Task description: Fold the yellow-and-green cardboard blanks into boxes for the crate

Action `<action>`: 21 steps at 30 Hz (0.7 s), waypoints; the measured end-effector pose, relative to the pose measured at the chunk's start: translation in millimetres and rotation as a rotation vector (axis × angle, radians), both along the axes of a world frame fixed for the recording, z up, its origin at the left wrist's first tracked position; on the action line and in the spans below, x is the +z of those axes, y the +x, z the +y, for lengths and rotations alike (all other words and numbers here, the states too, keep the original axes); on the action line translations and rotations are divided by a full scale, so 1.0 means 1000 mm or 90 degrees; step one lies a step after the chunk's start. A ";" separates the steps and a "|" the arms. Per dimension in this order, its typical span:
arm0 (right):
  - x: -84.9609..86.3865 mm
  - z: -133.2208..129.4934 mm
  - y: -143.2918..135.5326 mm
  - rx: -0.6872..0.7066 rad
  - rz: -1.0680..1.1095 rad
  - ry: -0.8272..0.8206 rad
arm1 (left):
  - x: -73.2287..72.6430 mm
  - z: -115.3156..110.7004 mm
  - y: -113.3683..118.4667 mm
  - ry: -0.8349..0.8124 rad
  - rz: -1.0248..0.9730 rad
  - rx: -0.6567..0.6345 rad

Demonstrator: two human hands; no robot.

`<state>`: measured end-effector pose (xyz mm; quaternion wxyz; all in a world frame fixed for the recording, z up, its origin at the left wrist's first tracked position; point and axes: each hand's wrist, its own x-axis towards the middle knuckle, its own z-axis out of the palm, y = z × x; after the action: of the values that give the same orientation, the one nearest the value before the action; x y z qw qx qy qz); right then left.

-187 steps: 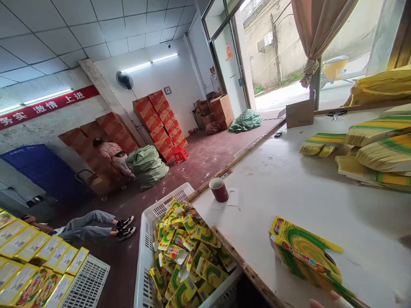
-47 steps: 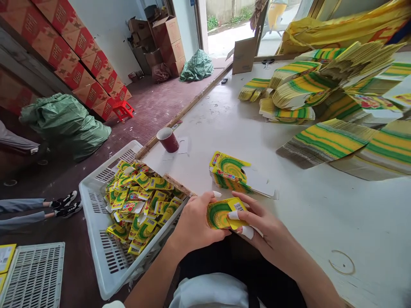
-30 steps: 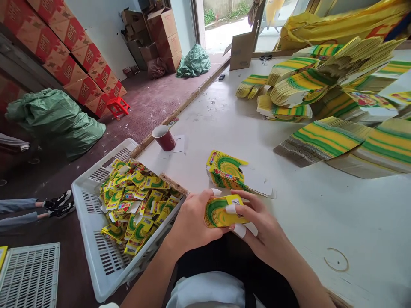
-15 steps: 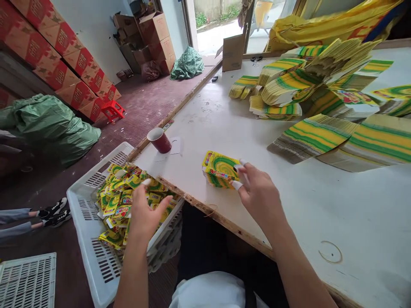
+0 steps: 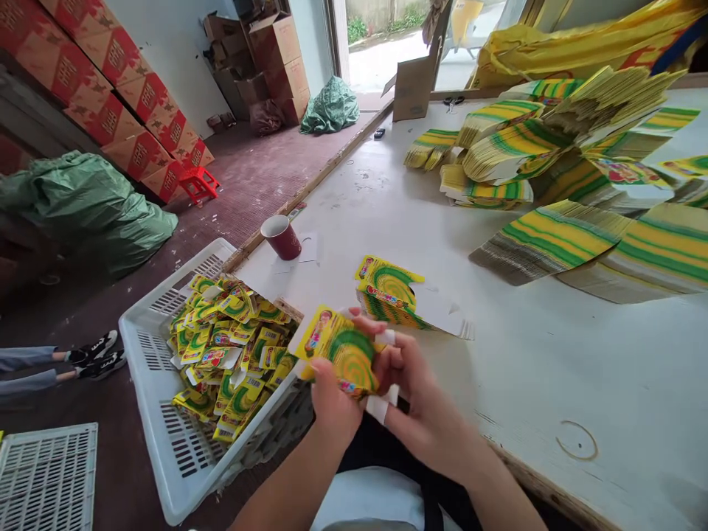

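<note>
Yellow carton (image 5: pixel 347 352) has come between left grip (image 5: pixel 336 413) and right grip (image 5: pixel 425 407).

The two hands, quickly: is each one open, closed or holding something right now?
Left hand: closed, holding a yellow-green box.
Right hand: partly curled at the box's end; whether it grips too, I can't tell.

The left hand (image 5: pixel 335 405) is brought back from above the basket (image 5: pixel 155 417) and the right hand (image 5: pixel 423 413) from the stack of cartons (image 5: pixel 390 286); 1 yellow carton (image 5: pixel 348 352) is now held between them.
</note>
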<state>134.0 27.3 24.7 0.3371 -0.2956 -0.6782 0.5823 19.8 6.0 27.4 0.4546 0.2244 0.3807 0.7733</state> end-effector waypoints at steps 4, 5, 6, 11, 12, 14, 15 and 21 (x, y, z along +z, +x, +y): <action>-0.008 -0.013 -0.011 0.046 0.062 -0.143 | 0.006 0.009 0.007 -0.053 -0.014 0.096; -0.011 -0.011 -0.011 0.039 0.055 -0.149 | 0.004 0.009 0.005 -0.082 0.022 0.088; -0.014 -0.008 -0.011 0.021 0.045 -0.141 | 0.002 0.008 0.003 -0.112 0.069 0.073; -0.019 0.013 0.008 -0.101 0.006 0.018 | -0.013 -0.001 -0.009 -0.189 0.262 0.021; -0.018 0.016 0.012 -0.105 0.005 0.034 | -0.017 -0.003 -0.010 -0.195 0.267 0.026; -0.019 0.019 0.016 -0.110 0.014 0.041 | -0.024 -0.003 -0.012 -0.200 0.261 0.046; -0.020 0.019 0.018 -0.115 0.027 0.043 | -0.027 -0.003 -0.013 -0.198 0.255 0.052; -0.024 0.020 0.036 -0.197 -0.017 0.249 | -0.007 -0.008 -0.043 -0.125 0.338 -0.025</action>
<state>170.0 47.7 0.8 0.4637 -0.3326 -0.7293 0.3774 -23.1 -2.3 20.3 0.3731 0.3815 0.5553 0.6380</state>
